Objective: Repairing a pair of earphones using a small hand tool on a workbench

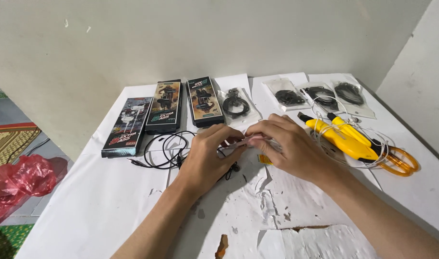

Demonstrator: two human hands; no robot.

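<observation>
We pinch a thin, limp plastic sleeve (pixel 252 139) between our left hand (pixel 207 153) and right hand (pixel 286 146), fingertips closed at its 2 ends.

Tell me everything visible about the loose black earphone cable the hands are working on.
The black earphone cable is a thin, glossy, rubbery-looking wire lying in loose overlapping loops on the white paper-covered table, just in front of the three boxes. One end trails left; the other runs under the left hand, which rests on it. A small dark piece, perhaps an earbud, shows by that hand's wrist. The right hand meets the left above it.
</observation>
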